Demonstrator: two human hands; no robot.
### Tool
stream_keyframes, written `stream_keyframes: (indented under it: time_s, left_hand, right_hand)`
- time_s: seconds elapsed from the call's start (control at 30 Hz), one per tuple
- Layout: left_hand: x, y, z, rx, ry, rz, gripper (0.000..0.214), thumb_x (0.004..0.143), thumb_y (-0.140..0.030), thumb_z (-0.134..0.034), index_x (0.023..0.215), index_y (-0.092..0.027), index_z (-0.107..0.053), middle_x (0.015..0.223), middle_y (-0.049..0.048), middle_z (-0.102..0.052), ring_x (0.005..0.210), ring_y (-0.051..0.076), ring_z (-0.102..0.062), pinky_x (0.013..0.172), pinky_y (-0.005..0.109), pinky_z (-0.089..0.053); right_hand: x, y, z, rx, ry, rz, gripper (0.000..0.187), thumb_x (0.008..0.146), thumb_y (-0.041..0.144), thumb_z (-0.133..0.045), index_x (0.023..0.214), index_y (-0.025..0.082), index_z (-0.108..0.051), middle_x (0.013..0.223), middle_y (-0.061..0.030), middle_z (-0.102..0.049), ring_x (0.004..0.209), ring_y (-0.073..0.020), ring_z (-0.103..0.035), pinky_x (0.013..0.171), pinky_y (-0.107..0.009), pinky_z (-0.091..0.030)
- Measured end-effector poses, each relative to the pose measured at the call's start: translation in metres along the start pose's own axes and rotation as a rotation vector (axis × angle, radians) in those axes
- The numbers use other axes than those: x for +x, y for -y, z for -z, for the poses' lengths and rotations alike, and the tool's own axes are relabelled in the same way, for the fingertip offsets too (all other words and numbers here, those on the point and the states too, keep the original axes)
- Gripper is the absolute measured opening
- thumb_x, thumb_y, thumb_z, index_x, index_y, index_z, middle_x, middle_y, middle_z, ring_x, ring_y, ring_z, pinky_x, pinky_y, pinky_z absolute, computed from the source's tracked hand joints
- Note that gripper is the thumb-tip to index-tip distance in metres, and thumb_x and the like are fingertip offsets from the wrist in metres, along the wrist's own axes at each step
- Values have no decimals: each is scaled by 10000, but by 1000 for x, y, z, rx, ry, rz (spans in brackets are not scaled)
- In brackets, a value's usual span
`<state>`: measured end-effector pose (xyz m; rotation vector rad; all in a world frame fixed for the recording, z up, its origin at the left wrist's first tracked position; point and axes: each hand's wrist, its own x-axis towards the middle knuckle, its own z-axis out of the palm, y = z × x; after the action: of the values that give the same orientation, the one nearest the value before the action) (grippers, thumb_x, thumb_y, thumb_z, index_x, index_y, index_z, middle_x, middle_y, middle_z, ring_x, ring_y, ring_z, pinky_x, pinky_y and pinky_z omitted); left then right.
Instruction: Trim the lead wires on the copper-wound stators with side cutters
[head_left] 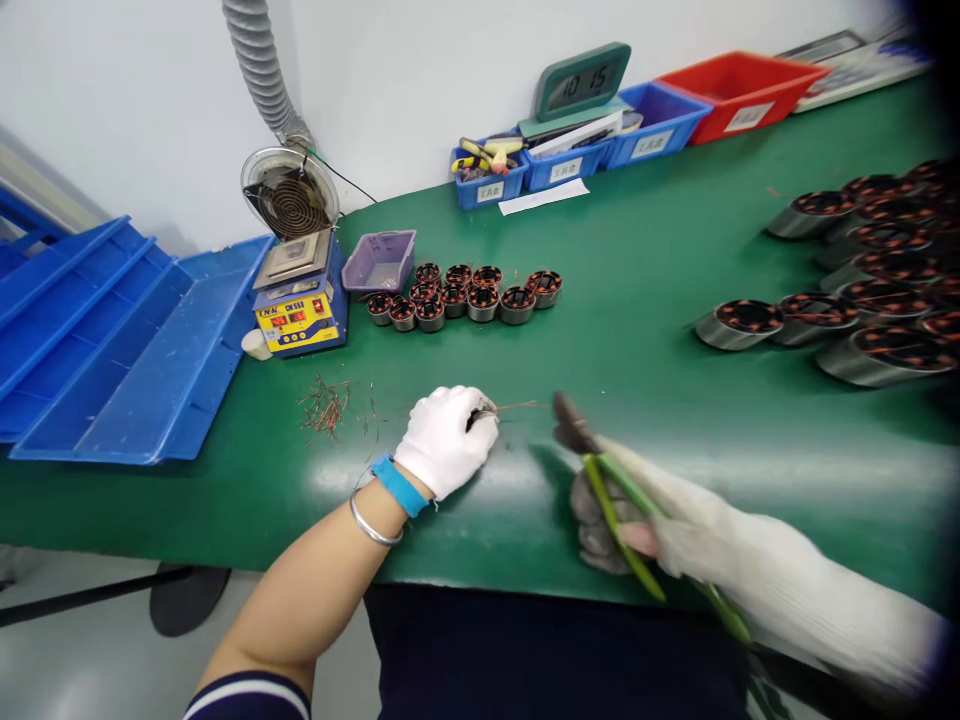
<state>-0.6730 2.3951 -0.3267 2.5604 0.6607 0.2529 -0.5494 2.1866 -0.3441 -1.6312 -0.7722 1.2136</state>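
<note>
My left hand (448,440), in a white glove, is wrapped round a motor stator (481,412) low over the green table. The glove hides most of that stator; thin copper wires (517,405) stick out of it to the right. A short way to the right, my right hand (611,520), gloved and blurred by motion, grips green-handled pliers (616,478). Their dark jaws point up and left, apart from the wires. Cut bits of copper wire (325,407) lie in a loose pile left of my left hand.
Several stators (484,300) stand in rows behind my hands, and more stators (817,310) at the right. A yellow-and-blue solder pot (304,325), a purple tray (379,262) and blue trays (150,370) are at the left. Tool bins (491,188) and a clock (583,82) line the back.
</note>
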Motion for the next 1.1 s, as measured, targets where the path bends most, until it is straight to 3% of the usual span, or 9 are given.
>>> stream_keyframes:
  time_s: [0.1,0.33,0.6,0.67,0.73,0.83,0.9,1.0,1.1]
  left_hand:
    - [1,1,0,-2,-12,-17,135,870,-237,-507,878,-213,-639,890,17,-673,889,206,-593,810,339,-443]
    - [4,1,0,-5,-1,-57,123,877,-222,-504,853,-207,-624,859,11,-654,862,193,-578,794,321,-433]
    - [4,2,1,-8,33,-86,126,875,-224,-511,837,-196,-628,855,17,-651,855,195,-575,799,326,-442]
    - [3,2,3,-33,35,-85,122,866,-225,-526,823,-193,-635,853,21,-659,859,198,-583,806,329,-450]
    - [2,4,6,-141,7,-55,109,858,-237,-549,839,-193,-647,879,21,-680,878,192,-606,832,320,-466]
    - [6,9,15,-420,-135,36,139,867,-248,-549,930,-177,-650,964,37,-705,923,171,-644,872,289,-497]
    - [12,16,21,-516,-281,98,161,876,-231,-530,968,-155,-639,992,59,-706,950,167,-655,890,281,-508]
    - [20,27,24,-494,-451,190,169,864,-213,-556,995,-138,-632,1020,82,-701,975,177,-656,911,299,-515]
    - [25,33,22,-404,-517,240,216,838,-233,-616,1034,-145,-634,1067,87,-692,1011,191,-648,934,330,-513]
  right_hand:
    - [3,12,-11,385,261,-146,725,679,564,-701,1289,231,-496,934,-63,-575,768,-197,-606,710,-366,-547]
    - [18,35,-11,316,243,-261,1027,631,585,-753,1476,242,-281,1044,-99,-577,972,-267,-621,788,-402,-563]
    - [30,41,-17,319,304,-202,651,710,410,-692,1266,214,-416,758,33,-481,596,-111,-492,573,-283,-476]
    - [30,40,-13,178,324,-213,567,772,451,-614,1253,204,-440,701,31,-496,573,-127,-500,572,-297,-475]
    - [27,37,-10,-160,245,-167,537,822,467,-529,1304,241,-453,743,-11,-583,642,-183,-580,607,-330,-486]
    - [18,28,-10,-898,-97,66,521,814,457,-500,1307,290,-525,977,-97,-668,806,-295,-639,623,-386,-471]
    - [13,26,-13,-1195,-277,181,487,791,478,-517,1207,245,-610,976,-149,-654,775,-332,-621,598,-407,-445]
    - [20,36,-24,-1336,-334,333,482,775,513,-568,1118,183,-648,930,-179,-624,785,-342,-589,676,-455,-454]
    - [47,55,-44,-1287,-320,598,679,749,489,-640,1307,116,-537,1190,-216,-575,1025,-375,-547,876,-499,-430]
